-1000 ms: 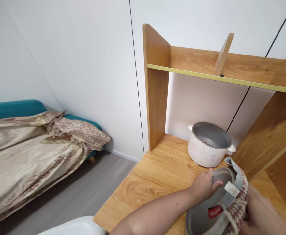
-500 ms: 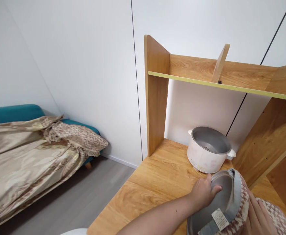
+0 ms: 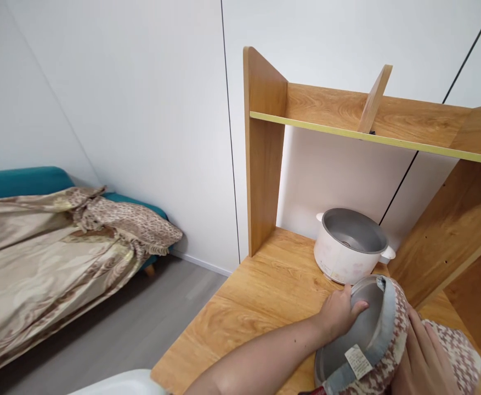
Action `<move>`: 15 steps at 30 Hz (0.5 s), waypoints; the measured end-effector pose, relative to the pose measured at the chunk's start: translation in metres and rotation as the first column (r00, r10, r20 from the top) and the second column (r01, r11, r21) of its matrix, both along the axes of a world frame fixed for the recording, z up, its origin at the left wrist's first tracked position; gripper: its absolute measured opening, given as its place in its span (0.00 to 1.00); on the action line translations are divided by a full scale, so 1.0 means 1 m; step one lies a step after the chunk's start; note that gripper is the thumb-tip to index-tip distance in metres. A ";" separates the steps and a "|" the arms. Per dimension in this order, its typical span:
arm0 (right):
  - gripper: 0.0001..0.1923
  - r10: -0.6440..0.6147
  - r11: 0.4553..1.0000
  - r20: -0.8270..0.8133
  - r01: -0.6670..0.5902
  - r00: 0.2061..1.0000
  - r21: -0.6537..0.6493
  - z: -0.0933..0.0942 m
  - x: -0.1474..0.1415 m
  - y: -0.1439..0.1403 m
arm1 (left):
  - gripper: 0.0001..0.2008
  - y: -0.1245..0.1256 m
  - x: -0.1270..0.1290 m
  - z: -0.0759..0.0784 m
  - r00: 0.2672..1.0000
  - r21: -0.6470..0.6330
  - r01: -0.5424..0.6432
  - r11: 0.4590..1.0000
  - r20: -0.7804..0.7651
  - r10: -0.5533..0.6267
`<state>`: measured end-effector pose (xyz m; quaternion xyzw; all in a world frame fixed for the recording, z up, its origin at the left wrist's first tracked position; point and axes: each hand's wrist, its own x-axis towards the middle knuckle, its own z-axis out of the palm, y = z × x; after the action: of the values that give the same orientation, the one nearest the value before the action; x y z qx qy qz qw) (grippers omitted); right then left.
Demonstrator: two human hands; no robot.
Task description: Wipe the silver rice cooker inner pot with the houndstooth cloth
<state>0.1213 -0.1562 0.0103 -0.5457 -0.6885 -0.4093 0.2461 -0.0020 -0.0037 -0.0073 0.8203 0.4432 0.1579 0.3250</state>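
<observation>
My left hand [image 3: 341, 314] grips the edge of a grey, rounded piece with a glossy rim [image 3: 334, 359] that looks like a pot lid, its thumb resting over the inner side. Against this piece lies a brown-and-white houndstooth cloth [image 3: 400, 329] with a grey band and a white label [image 3: 357, 361], shaped somewhat like a cap. My right hand [image 3: 425, 351] is closed on the cloth, its fingertips partly hidden by the folds. Just beyond both hands, a white electric pot [image 3: 339, 260] with a dark grey inside stands upright, uncovered, on the wooden desk [image 3: 232, 312].
A wooden shelf unit [image 3: 265, 175] with a raised divider [image 3: 375, 99] rises from the desk, against the white wall. To the left, a teal sofa [image 3: 22, 176] carries a beige patterned cover [image 3: 43, 274]. A white rounded edge [image 3: 120, 384] shows at the bottom.
The lid-like piece, the cloth and my right hand have shifted slightly left and up in view. A dark red bit now shows at the cloth's lower edge. The camera has tilted down slightly.
</observation>
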 end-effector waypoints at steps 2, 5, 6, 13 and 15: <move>0.44 0.001 1.000 -0.004 -0.002 1.000 -0.025 0.003 0.002 0.000 | 0.28 0.000 0.001 -0.001 1.000 0.003 -0.001 1.000 0.008 0.001; 0.44 0.019 0.996 -0.017 -0.021 1.000 -0.088 0.007 0.007 -0.002 | 0.28 0.001 0.001 -0.003 1.000 0.012 -0.008 1.000 0.010 0.008; 0.44 0.034 0.993 -0.028 -0.037 0.999 -0.115 0.009 0.010 -0.003 | 0.28 0.001 0.001 -0.004 1.000 0.014 -0.013 1.000 0.009 0.012; 0.39 0.133 0.967 -0.129 -0.157 0.983 -0.201 0.038 0.044 -0.013 | 0.29 0.003 0.002 -0.009 0.999 0.032 -0.011 0.999 0.032 0.010; 0.34 0.134 0.963 -0.111 -0.156 0.985 -0.218 0.049 0.050 -0.012 | 0.29 0.004 0.003 -0.012 0.999 0.033 -0.023 0.999 0.031 0.022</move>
<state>0.1714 -0.1683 0.0595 -0.5370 -0.7563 -0.2828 0.2441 0.0010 0.0005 -0.0193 0.8181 0.4445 0.1816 0.3164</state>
